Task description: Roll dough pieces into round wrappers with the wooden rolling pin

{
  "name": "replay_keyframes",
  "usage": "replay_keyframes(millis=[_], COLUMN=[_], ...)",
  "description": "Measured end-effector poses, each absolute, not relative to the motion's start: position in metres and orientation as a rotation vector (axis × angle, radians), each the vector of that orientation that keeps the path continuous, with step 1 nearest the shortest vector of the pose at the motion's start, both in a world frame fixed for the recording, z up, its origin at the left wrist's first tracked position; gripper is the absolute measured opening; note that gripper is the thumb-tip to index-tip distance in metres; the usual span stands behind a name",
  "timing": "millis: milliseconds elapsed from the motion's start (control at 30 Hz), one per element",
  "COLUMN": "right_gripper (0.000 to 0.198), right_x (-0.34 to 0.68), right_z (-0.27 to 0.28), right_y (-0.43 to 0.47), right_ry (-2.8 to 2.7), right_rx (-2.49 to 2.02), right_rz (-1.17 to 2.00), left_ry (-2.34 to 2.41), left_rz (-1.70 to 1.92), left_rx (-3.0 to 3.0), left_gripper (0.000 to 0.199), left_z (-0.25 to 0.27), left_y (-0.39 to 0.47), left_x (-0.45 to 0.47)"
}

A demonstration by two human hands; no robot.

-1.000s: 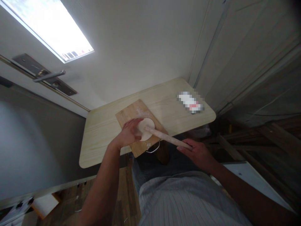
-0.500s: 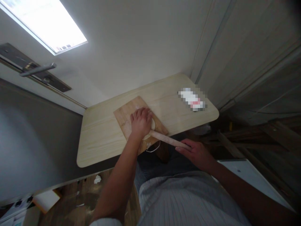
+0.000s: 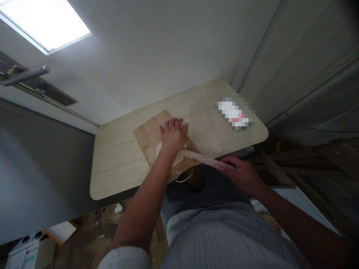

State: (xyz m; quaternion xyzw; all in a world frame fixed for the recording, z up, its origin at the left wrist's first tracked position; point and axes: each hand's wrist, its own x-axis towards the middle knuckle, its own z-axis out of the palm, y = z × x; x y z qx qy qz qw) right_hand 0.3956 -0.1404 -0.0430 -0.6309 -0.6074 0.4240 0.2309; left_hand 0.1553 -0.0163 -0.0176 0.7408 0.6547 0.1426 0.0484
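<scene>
A round, flat sheet of dough [image 3: 178, 160] lies on a wooden cutting board [image 3: 148, 134] at the near side of a table. Over the dough's far part rests my left hand [image 3: 174, 135], its fingers stretched out and slightly apart, hiding much of the sheet. My right hand [image 3: 239, 172] is wrapped round one end of a pale wooden rolling pin [image 3: 207, 160]. The pin slants up to the left, its other end at the dough beside my left wrist. Whether that end presses on the dough is hard to see.
The light wood table [image 3: 117, 164] stands against a white door with a metal handle [image 3: 26, 76]. A pixelated white item [image 3: 235, 115] lies at its right end. A thin white loop [image 3: 185, 180] hangs at the board's near edge. Crumpled paper [image 3: 118, 208] lies on the floor.
My left hand has moved a little forward and right across the dough, so more of its left side shows. The rolling pin and right hand have shifted slightly right and upward. The view has shifted.
</scene>
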Motion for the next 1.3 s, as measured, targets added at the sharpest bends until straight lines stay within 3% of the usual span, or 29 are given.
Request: replay_keyframes(millis=[1300], right_gripper=[0.049], right_x=[0.4], right_z=[-0.044], right_y=[-0.148], right_ry=[-1.768], right_rx=[-1.832], right_rz=[1.034], left_ry=[1.961], left_rz=[0.457], left_rx=[2.308], left_gripper=[0.045], left_z=[-0.019], left_y=[-0.045], left_x=[0.147])
